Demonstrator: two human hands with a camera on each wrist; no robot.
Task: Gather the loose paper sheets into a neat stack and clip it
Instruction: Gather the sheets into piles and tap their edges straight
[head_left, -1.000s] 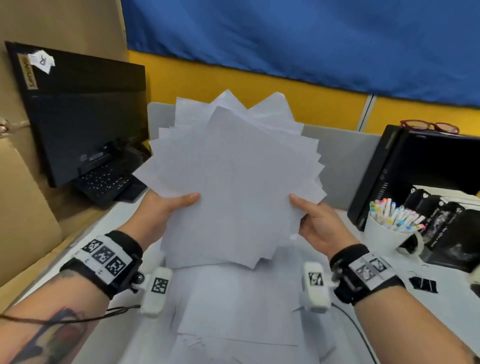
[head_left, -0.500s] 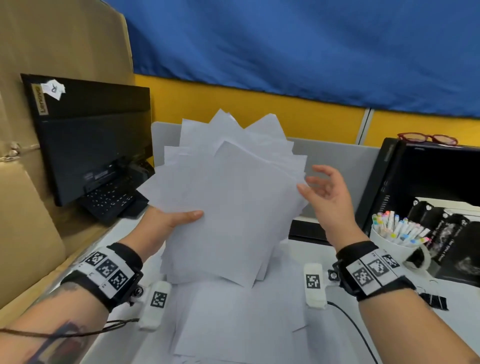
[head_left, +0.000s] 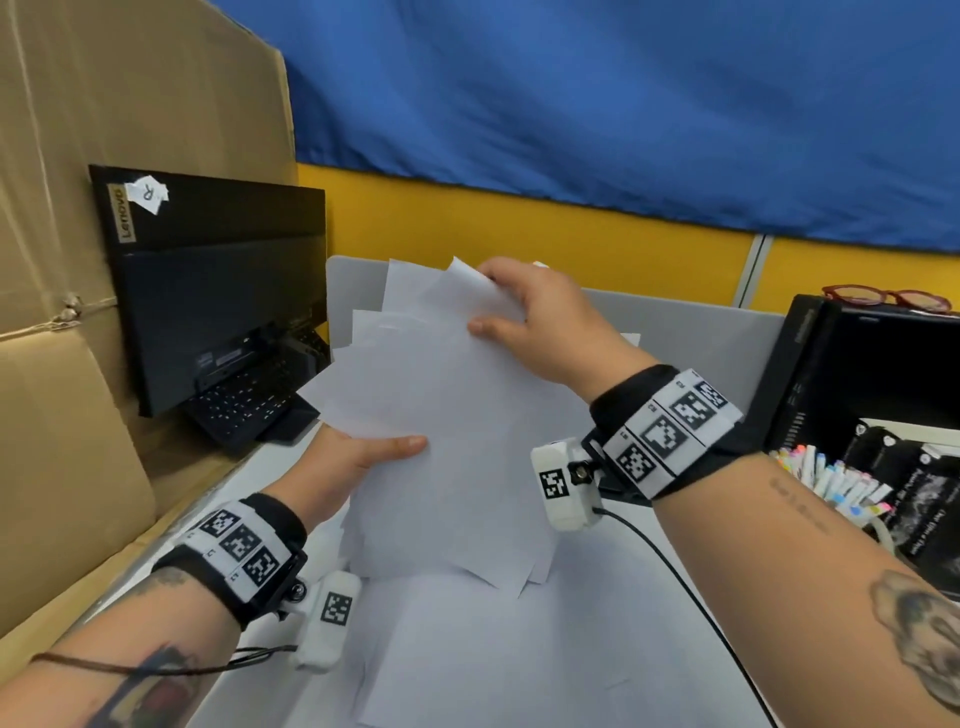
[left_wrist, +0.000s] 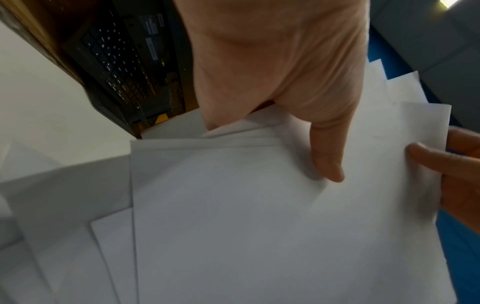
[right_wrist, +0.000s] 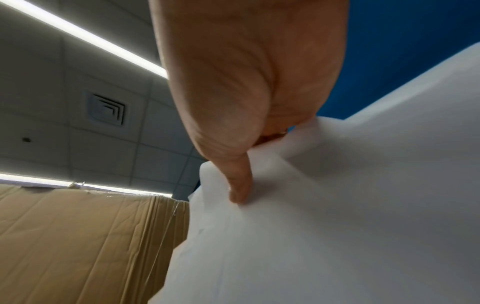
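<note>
A fanned bunch of white paper sheets (head_left: 447, 431) is held up above the desk, its corners sticking out unevenly. My left hand (head_left: 358, 457) grips its left edge, thumb on top and fingers hidden behind; the left wrist view shows that thumb pressed on the sheets (left_wrist: 259, 205). My right hand (head_left: 530, 322) pinches the bunch at its far top edge, thumb on the front face, and the right wrist view shows the thumb denting the paper (right_wrist: 337, 205). More loose sheets (head_left: 493, 649) lie flat on the desk below. No clip shows in these frames.
A black monitor (head_left: 223, 291) and keyboard (head_left: 244, 400) stand at the left against a cardboard box (head_left: 78, 260). On the right are a black case (head_left: 872, 374) with red glasses (head_left: 888, 297), a cup of markers (head_left: 831, 478) and dark packets (head_left: 919, 499).
My right hand let go of the bunch's right edge, rose, and now pinches its top edge. The left hand kept its grip. The view tilted upward.
</note>
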